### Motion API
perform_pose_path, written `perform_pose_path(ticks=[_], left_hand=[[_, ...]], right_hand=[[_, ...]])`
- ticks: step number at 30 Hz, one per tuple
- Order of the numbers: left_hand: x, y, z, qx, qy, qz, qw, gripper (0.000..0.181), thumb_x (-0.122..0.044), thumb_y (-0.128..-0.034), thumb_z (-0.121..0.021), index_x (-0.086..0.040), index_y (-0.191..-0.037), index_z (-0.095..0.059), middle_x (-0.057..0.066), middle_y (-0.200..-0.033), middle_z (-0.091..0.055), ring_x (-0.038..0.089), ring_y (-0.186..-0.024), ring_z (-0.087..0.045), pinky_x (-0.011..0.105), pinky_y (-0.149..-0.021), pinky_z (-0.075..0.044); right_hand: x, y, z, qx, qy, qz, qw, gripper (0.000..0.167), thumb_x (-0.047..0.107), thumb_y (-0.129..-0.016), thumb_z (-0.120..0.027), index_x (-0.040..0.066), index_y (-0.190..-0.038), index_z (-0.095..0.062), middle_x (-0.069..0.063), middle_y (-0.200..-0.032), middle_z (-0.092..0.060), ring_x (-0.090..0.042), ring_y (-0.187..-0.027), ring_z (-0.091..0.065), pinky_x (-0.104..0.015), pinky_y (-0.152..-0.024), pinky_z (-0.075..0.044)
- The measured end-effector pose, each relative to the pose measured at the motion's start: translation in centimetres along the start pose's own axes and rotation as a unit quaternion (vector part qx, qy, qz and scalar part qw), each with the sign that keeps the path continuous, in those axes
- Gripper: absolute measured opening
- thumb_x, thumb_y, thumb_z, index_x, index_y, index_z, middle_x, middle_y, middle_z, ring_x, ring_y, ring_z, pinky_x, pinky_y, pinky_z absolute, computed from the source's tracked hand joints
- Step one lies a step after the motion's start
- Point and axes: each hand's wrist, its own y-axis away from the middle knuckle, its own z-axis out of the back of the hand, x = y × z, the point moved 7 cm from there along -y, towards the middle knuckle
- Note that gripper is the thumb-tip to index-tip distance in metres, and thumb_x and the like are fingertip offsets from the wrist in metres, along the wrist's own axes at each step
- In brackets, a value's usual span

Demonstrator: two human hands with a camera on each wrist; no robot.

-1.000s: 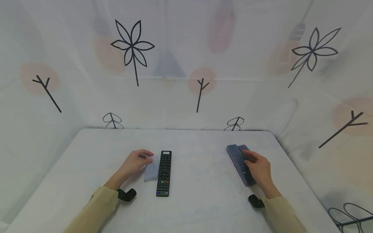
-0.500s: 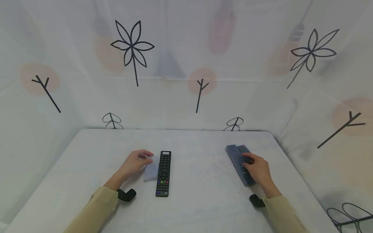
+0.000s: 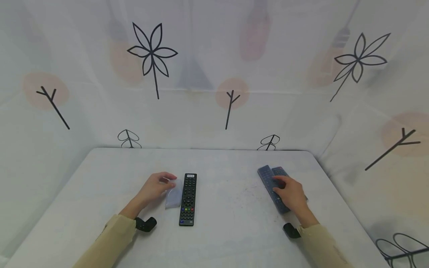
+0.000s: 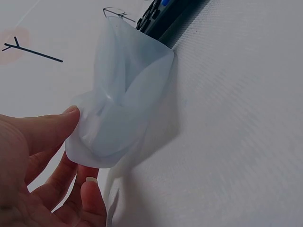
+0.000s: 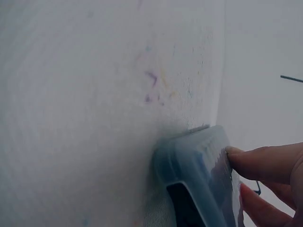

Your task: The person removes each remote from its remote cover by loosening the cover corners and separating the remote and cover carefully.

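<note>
My left hand [image 3: 155, 188] pinches a limp, translucent silicone remote cover [image 3: 173, 198] between thumb and fingers; the left wrist view shows the cover [image 4: 118, 94] creased and sagging. Just right of it lies a bare black remote control [image 3: 188, 199], buttons up. At the table's right side my right hand [image 3: 291, 193] grips a remote control in a translucent bluish cover [image 3: 270, 184]. The right wrist view shows my thumb on this covered remote [image 5: 203, 165], its near end close to the tabletop. A second bluish remote [image 3: 279, 171] lies to its right, mostly hidden by my hand.
Everything lies on a white table [image 3: 228, 238] with a few faint coloured marks. A white cloth with printed leaves [image 3: 201, 111] hangs behind and at both sides. Black wrist cameras [image 3: 146, 224] sit by both sleeves.
My right hand has moved slightly left with the covered remote, showing more of the second remote's lower end. The left hand, its cover and the black remote have stayed put.
</note>
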Motion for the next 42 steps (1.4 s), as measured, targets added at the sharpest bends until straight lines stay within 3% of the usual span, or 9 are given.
perform_pose_path(ticks=[3,9,15,25,30,35,42], left_hand=[[0.0,-0.1,0.0,0.000,0.000,0.002,1.0000,0.024,-0.018,-0.0915,-0.073,-0.012,-0.115,-0.070,0.005,-0.119,-0.065,0.028,-0.113,-0.057,0.044,-0.085,-0.051],[-0.2,-0.2,0.0,0.000,0.001,-0.001,1.0000,0.025,-0.017,-0.0914,-0.073,-0.011,-0.115,-0.070,0.005,-0.118,-0.066,0.028,-0.113,-0.057,0.043,-0.084,-0.051],[-0.2,-0.2,0.1,0.002,0.000,-0.004,1.0000,0.025,-0.018,-0.0916,-0.072,-0.011,-0.116,-0.070,0.005,-0.119,-0.066,0.029,-0.113,-0.057,0.044,-0.086,-0.050],[0.2,-0.4,0.2,0.001,0.012,0.006,0.9999,0.025,-0.019,-0.0911,-0.073,-0.011,-0.115,-0.070,0.006,-0.117,-0.066,0.028,-0.111,-0.057,0.044,-0.085,-0.050],[0.2,-0.2,0.3,-0.004,0.010,-0.002,0.9999,0.024,-0.018,-0.0914,-0.072,-0.011,-0.115,-0.070,0.007,-0.115,-0.066,0.028,-0.110,-0.057,0.047,-0.088,-0.048],[0.0,-0.1,0.5,-0.015,0.011,-0.012,0.9998,0.024,-0.018,-0.0928,-0.071,-0.010,-0.116,-0.070,0.009,-0.119,-0.066,0.029,-0.114,-0.057,0.050,-0.094,-0.046],[-1.1,0.0,0.8,-0.033,0.007,-0.035,0.9988,0.025,-0.018,-0.0931,-0.071,-0.011,-0.117,-0.070,0.010,-0.128,-0.064,0.030,-0.122,-0.054,0.050,-0.100,-0.044]], right_hand=[[0.2,0.0,0.0,-0.007,-0.003,0.006,1.0000,0.044,0.001,-0.085,-0.074,-0.001,-0.128,-0.062,-0.028,-0.119,-0.062,-0.042,-0.107,-0.060,-0.056,-0.086,-0.048],[0.0,-0.1,-0.1,0.008,-0.025,-0.001,0.9997,0.049,0.007,-0.086,-0.075,-0.001,-0.133,-0.060,-0.028,-0.124,-0.063,-0.043,-0.110,-0.061,-0.054,-0.085,-0.051],[-0.3,-0.3,-0.2,0.014,-0.010,-0.012,0.9998,0.049,0.012,-0.088,-0.074,-0.001,-0.134,-0.060,-0.027,-0.127,-0.061,-0.041,-0.106,-0.063,-0.051,-0.078,-0.053],[-0.8,-0.1,-0.5,0.024,-0.047,-0.036,0.9980,0.047,0.013,-0.090,-0.073,-0.001,-0.133,-0.060,-0.024,-0.131,-0.060,-0.042,-0.114,-0.060,-0.056,-0.094,-0.046],[-0.8,0.5,-0.9,0.048,-0.114,-0.068,0.9899,0.050,0.018,-0.091,-0.074,0.002,-0.136,-0.059,-0.022,-0.136,-0.057,-0.041,-0.124,-0.054,-0.057,-0.101,-0.040],[0.2,1.1,-1.1,0.073,-0.191,-0.068,0.9764,0.051,0.021,-0.091,-0.075,0.003,-0.136,-0.060,-0.020,-0.139,-0.056,-0.037,-0.129,-0.050,-0.052,-0.104,-0.041],[2.4,2.0,-1.0,0.099,-0.229,-0.061,0.9664,0.054,0.028,-0.089,-0.077,0.006,-0.136,-0.061,-0.017,-0.141,-0.056,-0.033,-0.131,-0.049,-0.049,-0.104,-0.041]])
